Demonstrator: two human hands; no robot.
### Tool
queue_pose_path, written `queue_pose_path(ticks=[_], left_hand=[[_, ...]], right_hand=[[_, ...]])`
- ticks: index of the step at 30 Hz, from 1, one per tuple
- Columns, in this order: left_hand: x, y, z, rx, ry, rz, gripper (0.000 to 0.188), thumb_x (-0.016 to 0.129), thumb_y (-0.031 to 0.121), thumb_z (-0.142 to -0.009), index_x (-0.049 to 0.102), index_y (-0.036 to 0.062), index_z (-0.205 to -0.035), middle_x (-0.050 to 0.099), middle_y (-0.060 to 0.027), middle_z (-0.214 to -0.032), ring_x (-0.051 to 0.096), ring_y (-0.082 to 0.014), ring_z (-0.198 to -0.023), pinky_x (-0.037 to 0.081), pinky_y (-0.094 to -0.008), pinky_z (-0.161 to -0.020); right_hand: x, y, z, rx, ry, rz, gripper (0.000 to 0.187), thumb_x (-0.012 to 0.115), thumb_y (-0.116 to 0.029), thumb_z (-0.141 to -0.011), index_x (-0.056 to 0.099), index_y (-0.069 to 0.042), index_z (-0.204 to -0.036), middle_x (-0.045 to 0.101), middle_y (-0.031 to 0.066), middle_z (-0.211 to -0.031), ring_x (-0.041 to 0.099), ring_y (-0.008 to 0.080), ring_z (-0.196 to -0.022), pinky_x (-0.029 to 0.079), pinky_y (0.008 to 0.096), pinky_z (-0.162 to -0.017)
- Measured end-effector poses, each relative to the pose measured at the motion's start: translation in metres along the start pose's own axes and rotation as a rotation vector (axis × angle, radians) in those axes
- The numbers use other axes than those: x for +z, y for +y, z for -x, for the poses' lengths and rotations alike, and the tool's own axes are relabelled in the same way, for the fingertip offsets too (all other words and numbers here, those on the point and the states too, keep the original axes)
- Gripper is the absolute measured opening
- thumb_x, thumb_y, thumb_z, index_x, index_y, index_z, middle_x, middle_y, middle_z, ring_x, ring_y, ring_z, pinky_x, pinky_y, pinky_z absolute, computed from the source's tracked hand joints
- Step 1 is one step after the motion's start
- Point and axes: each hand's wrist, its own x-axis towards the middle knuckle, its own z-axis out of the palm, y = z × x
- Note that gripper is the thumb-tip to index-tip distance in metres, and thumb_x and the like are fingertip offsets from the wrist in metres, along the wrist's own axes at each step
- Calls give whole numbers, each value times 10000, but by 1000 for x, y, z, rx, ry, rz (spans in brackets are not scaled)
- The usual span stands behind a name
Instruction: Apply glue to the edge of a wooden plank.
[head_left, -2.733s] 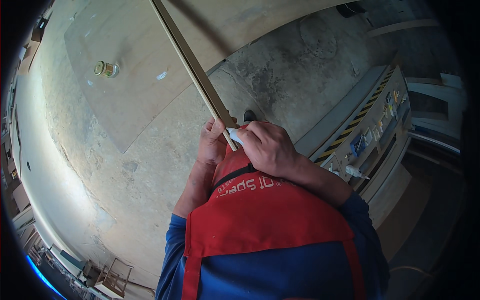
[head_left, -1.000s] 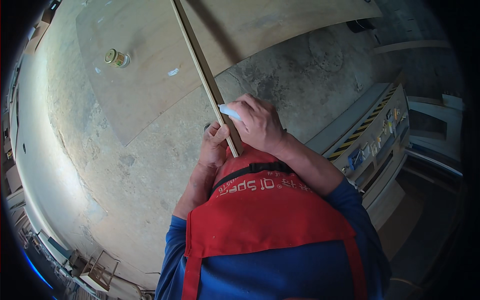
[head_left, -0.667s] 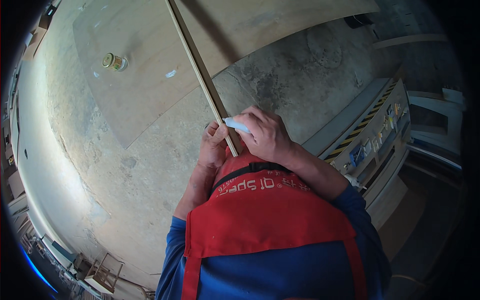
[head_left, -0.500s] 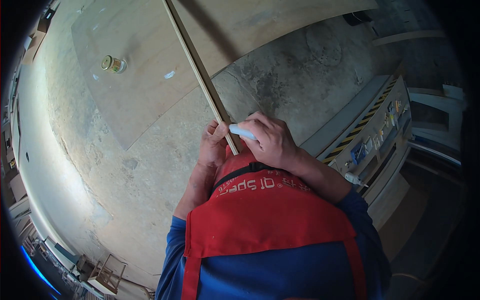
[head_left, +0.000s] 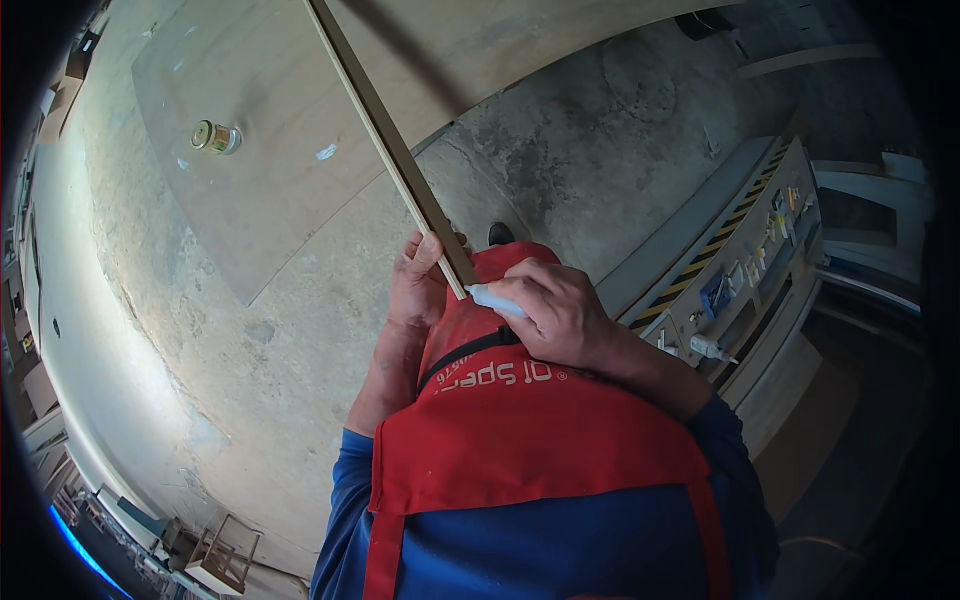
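Observation:
A long, narrow wooden strip [head_left: 384,142] slants from the top of the view down to my lap. Near its close end my left hand [head_left: 412,284] grips it, thumb on top and fingers curled around the left side. My right hand [head_left: 562,315] is closed around a small whitish squeeze bottle [head_left: 498,301]. The bottle's narrow tip points left and meets, or almost meets, the strip's near end. Whether anything flows from the tip is too small to make out. Under the strip's end lies my red apron [head_left: 540,430].
Ahead on the concrete floor [head_left: 290,400] lies a large thin board [head_left: 250,220] with a lidded glass jar [head_left: 217,138] on it. To the right stands a low shelf unit with a black-and-yellow striped edge [head_left: 712,260], small items and another white bottle [head_left: 708,348].
My right hand has drawn the squeeze bottle nearer to me, along the strip to its close end. My left hand keeps its grip, and the strip has shifted slightly left.

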Motion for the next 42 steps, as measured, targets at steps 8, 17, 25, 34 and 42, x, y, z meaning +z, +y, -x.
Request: queue_pose_path(ticks=[8,17,25,34,42], left_hand=[[-1,-2,-1,5,-10,5,549,806,426,-956,651,32,-1305,743,-156,-1140,753,-296,-986,640,-451,-871],[-7,14,8,-1,-20,35,577,804,419,-959,635,33,-1354,744,-155,-1165,749,-288,-1013,631,-451,-895],[-55,44,33,-40,-75,68,630,789,458,-955,615,33,-1386,740,-158,-1174,742,-286,-1017,626,-448,-879],[-108,86,56,-65,-49,54,718,745,518,-963,564,16,-1442,719,-174,-1158,729,-284,-982,621,-440,-832],[-129,121,45,-31,-2,93,768,759,517,-940,545,-15,-1450,720,-204,-1163,744,-301,-913,626,-428,-788]], right_hand=[[-3,-5,4,19,-2,-7,272,795,-27,-847,690,-35,-1098,649,102,-951,703,283,-790,577,401,-678],[0,-1,5,241,30,-353,219,776,-17,-918,687,-26,-1117,717,100,-1027,717,190,-841,581,345,-763],[31,27,-4,599,258,-1106,292,766,-40,-954,637,-45,-1215,705,47,-1127,663,131,-1016,525,284,-903],[66,28,-53,601,233,-1388,468,718,31,-947,554,-57,-1376,678,53,-1147,670,160,-1044,546,312,-940],[72,92,-125,642,242,-1108,395,729,42,-941,624,-21,-1316,696,53,-1168,686,157,-1080,574,342,-947]])
